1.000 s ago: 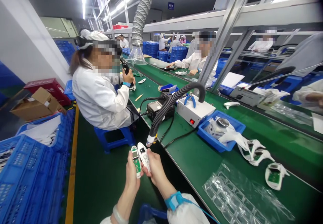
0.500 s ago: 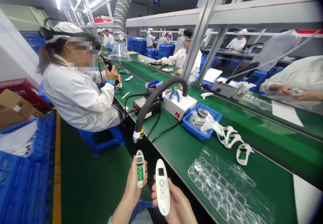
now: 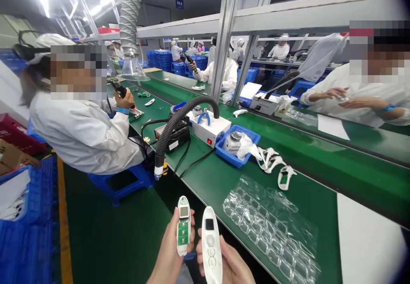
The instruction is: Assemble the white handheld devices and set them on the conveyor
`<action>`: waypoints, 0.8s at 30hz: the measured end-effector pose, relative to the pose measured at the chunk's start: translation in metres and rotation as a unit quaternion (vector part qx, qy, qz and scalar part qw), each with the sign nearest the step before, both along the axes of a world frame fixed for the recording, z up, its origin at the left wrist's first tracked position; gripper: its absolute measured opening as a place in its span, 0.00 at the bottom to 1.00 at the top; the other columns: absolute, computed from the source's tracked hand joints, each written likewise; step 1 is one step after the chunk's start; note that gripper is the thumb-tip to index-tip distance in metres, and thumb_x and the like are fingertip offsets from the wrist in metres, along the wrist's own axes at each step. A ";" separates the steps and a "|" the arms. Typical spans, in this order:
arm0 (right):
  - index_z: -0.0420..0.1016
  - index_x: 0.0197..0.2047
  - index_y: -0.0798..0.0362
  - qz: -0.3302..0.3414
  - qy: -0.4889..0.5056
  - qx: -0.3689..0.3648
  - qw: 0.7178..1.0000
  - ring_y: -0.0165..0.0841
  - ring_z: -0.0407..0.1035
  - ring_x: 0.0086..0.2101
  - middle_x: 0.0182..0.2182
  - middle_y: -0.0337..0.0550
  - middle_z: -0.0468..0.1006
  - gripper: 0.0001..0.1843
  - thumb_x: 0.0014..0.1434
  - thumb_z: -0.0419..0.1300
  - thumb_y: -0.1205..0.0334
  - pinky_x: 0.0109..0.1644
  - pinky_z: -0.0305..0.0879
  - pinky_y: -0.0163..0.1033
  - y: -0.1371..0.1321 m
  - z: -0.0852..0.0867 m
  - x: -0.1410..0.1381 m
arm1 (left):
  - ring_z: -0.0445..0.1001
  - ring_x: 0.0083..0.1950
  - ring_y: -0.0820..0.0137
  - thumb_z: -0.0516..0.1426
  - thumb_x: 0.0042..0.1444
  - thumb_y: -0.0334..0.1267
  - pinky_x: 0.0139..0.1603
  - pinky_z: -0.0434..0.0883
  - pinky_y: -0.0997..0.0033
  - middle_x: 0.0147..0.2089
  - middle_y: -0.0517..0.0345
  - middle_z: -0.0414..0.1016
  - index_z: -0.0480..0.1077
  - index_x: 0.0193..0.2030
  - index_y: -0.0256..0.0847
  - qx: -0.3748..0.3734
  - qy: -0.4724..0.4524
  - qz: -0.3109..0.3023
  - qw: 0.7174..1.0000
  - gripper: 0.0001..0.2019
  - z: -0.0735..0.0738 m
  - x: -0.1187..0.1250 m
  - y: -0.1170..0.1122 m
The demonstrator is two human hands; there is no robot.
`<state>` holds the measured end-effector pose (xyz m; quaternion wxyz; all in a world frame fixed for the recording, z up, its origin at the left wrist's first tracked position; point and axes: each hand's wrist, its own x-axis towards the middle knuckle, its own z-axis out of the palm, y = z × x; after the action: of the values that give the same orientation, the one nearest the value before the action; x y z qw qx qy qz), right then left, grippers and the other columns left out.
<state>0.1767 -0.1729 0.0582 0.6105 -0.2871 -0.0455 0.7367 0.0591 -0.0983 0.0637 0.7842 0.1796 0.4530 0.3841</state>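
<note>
My left hand [image 3: 171, 243] is closed around a white device half [image 3: 183, 226] with a green circuit board and a small grey screen facing up. Beside it, my right hand [image 3: 229, 258] grips a long white oval front cover [image 3: 211, 250] with a dark square window and several round button shapes. The two parts are held side by side, apart from each other, just off the near edge of the green bench. On the bench, another opened white device [image 3: 283, 178] with a green board shows, near a row of white housings [image 3: 267, 159].
Clear plastic sheets with pockets [image 3: 272, 232] lie on the green bench [image 3: 317, 177]. Farther along are a blue tray [image 3: 235, 163], a white box [image 3: 209, 128] with a black hose [image 3: 169, 132], and blue pliers [image 3: 204, 116]. A co-worker [image 3: 83, 126] sits at the left; others work across.
The view has turned right, so the bench items appear farther left. Both hands hold the same parts, now slightly lower in the picture. The co-worker across at the right has come further into view.
</note>
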 end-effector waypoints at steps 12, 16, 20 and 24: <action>0.80 0.49 0.49 -0.161 -0.278 0.004 0.947 0.48 0.72 0.50 0.49 0.50 0.79 0.26 0.46 0.73 0.51 0.52 0.70 0.45 -0.015 -0.009 0.013 | 0.72 0.46 0.63 0.63 0.53 0.45 0.49 0.68 0.67 0.41 0.52 0.76 0.72 0.45 0.40 0.201 0.069 -0.178 0.961 0.15 0.016 0.035 -0.019; 0.81 0.47 0.50 -0.187 -0.283 -0.015 0.941 0.49 0.73 0.49 0.47 0.51 0.81 0.25 0.44 0.75 0.53 0.47 0.73 0.44 -0.018 -0.010 0.016 | 0.71 0.46 0.64 0.63 0.53 0.44 0.49 0.68 0.68 0.42 0.53 0.74 0.71 0.46 0.41 0.196 0.069 -0.175 0.962 0.16 0.008 0.047 -0.023; 0.81 0.46 0.52 -0.192 -0.287 -0.021 0.938 0.48 0.75 0.44 0.42 0.51 0.82 0.25 0.44 0.75 0.52 0.47 0.72 0.45 -0.022 -0.012 0.018 | 0.71 0.46 0.64 0.65 0.51 0.44 0.49 0.68 0.67 0.41 0.53 0.75 0.71 0.44 0.41 0.192 0.070 -0.185 0.961 0.16 0.004 0.054 -0.026; 0.81 0.46 0.52 -0.184 -0.306 -0.012 0.934 0.46 0.75 0.39 0.37 0.50 0.82 0.25 0.46 0.73 0.50 0.46 0.71 0.46 -0.025 -0.012 0.022 | 0.72 0.45 0.62 0.63 0.52 0.48 0.49 0.68 0.66 0.40 0.52 0.76 0.73 0.43 0.40 0.196 0.077 -0.225 0.951 0.16 0.005 0.060 -0.028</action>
<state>0.1992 -0.1982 0.0459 0.6884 -0.5092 -0.1680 0.4885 0.1190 -0.1262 0.0689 0.7623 0.4560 0.3760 0.2637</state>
